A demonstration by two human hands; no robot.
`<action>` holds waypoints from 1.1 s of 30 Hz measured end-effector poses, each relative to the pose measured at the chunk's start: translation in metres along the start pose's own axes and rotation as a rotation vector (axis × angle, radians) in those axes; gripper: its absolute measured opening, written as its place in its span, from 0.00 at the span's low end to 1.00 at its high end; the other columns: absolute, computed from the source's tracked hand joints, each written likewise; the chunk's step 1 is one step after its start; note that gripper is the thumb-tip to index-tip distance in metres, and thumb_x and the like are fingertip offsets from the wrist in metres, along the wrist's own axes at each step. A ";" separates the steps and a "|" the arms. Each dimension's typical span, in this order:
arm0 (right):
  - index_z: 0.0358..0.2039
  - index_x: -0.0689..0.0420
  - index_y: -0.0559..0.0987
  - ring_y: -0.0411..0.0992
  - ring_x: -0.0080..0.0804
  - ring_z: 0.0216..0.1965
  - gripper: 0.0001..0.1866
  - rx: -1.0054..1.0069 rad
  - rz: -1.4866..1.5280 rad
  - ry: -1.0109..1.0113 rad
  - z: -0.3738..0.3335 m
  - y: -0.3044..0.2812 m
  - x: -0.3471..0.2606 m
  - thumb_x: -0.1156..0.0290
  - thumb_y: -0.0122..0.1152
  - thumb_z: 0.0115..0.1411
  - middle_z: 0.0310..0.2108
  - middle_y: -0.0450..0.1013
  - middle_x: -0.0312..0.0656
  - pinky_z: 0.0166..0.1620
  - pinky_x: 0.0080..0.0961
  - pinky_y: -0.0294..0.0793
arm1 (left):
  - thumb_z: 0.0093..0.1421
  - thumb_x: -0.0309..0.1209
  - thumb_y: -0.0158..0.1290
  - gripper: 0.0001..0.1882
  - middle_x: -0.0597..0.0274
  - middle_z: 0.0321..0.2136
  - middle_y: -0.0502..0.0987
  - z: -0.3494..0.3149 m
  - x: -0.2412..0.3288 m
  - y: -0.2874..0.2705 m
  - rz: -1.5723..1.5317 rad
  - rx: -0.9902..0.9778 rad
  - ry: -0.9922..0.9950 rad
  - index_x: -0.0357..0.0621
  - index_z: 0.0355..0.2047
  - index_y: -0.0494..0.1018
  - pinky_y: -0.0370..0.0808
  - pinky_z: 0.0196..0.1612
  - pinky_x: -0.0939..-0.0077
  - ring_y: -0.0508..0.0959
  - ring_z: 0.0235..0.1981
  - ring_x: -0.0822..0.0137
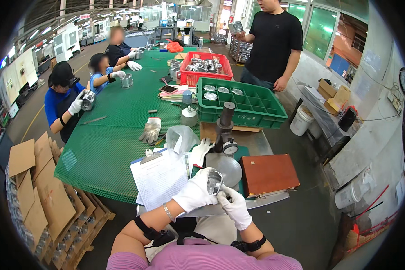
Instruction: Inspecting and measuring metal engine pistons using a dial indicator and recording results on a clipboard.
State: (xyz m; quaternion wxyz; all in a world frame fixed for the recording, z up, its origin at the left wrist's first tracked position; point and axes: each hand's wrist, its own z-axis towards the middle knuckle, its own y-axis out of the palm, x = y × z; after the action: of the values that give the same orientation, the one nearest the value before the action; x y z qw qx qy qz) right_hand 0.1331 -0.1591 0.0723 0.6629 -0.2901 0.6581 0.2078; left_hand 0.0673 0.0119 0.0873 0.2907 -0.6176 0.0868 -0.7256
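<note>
White-gloved, your left hand (pixel 196 191) wraps its grip around a silvery metal cylinder (pixel 214 181) left of the reddish-brown rectangular box (pixel 270 174); your right hand (pixel 235 209) curls nearly closed at the cylinder's edge, its hold unclear.

L fingers (pixel 205 173) hold metal cyl. (pixel 215 180), R fingers (pixel 223 198) at its edge.

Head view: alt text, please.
White-gloved left hand holds a shiny round metal part, white-gloved right hand at its rim, before a dark metal gauge stand. Left lies a white-papered clipboard; right, a reddish-brown rectangular box.
</note>
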 end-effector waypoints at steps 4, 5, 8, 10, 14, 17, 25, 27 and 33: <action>0.45 0.60 0.80 0.61 0.12 0.25 0.13 -0.230 -0.116 0.166 -0.001 0.002 0.002 0.65 0.58 0.66 0.25 0.68 0.28 0.30 0.14 0.66 | 0.41 0.37 0.68 0.44 0.45 0.47 0.72 -0.022 0.009 -0.008 0.116 -0.021 0.005 0.34 0.56 0.61 0.72 0.53 0.66 0.75 0.49 0.52; 0.43 0.60 0.82 0.62 0.12 0.25 0.12 -0.288 0.016 0.176 -0.001 -0.002 0.013 0.66 0.58 0.67 0.25 0.69 0.27 0.28 0.15 0.64 | 0.41 0.37 0.68 0.42 0.45 0.45 0.73 -0.028 0.011 -0.006 0.138 -0.006 0.051 0.34 0.55 0.62 0.72 0.52 0.65 0.75 0.48 0.51; 0.39 0.61 0.82 0.62 0.11 0.24 0.11 -0.187 0.221 0.201 -0.013 0.017 -0.002 0.66 0.58 0.66 0.22 0.69 0.25 0.26 0.13 0.60 | 0.44 0.39 0.67 0.38 0.45 0.44 0.74 -0.041 0.015 -0.005 0.233 0.039 0.114 0.37 0.53 0.65 0.73 0.50 0.62 0.76 0.46 0.48; 0.36 0.60 0.81 0.56 0.09 0.15 0.09 -0.168 0.322 0.336 -0.017 0.016 -0.001 0.67 0.61 0.64 0.16 0.65 0.24 0.17 0.12 0.50 | 0.45 0.38 0.66 0.36 0.46 0.46 0.73 -0.050 0.014 0.001 0.290 0.115 0.175 0.39 0.53 0.65 0.73 0.50 0.61 0.75 0.47 0.47; 0.31 0.56 0.77 0.53 0.13 0.09 0.07 -0.207 0.572 0.435 -0.025 0.021 0.010 0.68 0.62 0.63 0.12 0.61 0.26 0.13 0.15 0.48 | 0.48 0.34 0.61 0.34 0.46 0.51 0.70 -0.072 0.030 0.004 0.427 0.114 0.090 0.39 0.56 0.63 0.74 0.50 0.62 0.73 0.51 0.48; 0.28 0.53 0.75 0.53 0.15 0.08 0.08 -0.232 0.665 0.455 -0.033 0.026 0.028 0.67 0.61 0.63 0.10 0.60 0.27 0.13 0.16 0.48 | 0.49 0.33 0.59 0.33 0.46 0.51 0.71 -0.087 0.026 0.012 0.571 0.179 0.155 0.39 0.56 0.63 0.74 0.49 0.63 0.73 0.51 0.48; 0.22 0.52 0.71 0.52 0.16 0.07 0.18 -0.418 0.406 0.291 -0.048 0.030 0.030 0.58 0.53 0.68 0.08 0.59 0.29 0.12 0.17 0.48 | 0.49 0.34 0.60 0.34 0.45 0.47 0.73 -0.116 0.031 0.016 0.548 0.219 0.118 0.39 0.56 0.63 0.74 0.47 0.62 0.74 0.48 0.48; 0.33 0.58 0.81 0.52 0.11 0.09 0.15 -0.380 0.256 0.237 -0.056 0.027 0.030 0.59 0.57 0.67 0.12 0.63 0.26 0.14 0.14 0.47 | 0.47 0.37 0.63 0.37 0.43 0.45 0.74 -0.120 0.036 0.013 0.458 0.168 0.030 0.37 0.56 0.63 0.74 0.48 0.59 0.76 0.44 0.45; 0.37 0.64 0.83 0.64 0.11 0.20 0.14 -0.185 0.131 -0.004 -0.069 0.028 0.061 0.64 0.61 0.65 0.20 0.73 0.28 0.24 0.13 0.62 | 0.43 0.40 0.66 0.42 0.42 0.46 0.75 -0.128 0.023 0.026 0.187 0.067 -0.192 0.33 0.56 0.62 0.74 0.49 0.64 0.78 0.45 0.48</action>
State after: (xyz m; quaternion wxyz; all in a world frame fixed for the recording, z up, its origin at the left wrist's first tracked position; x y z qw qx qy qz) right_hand 0.0659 -0.1902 0.0110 0.6197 -0.3062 0.6522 0.3112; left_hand -0.0475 -0.0516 0.0653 0.3845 -0.6634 0.0915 -0.6354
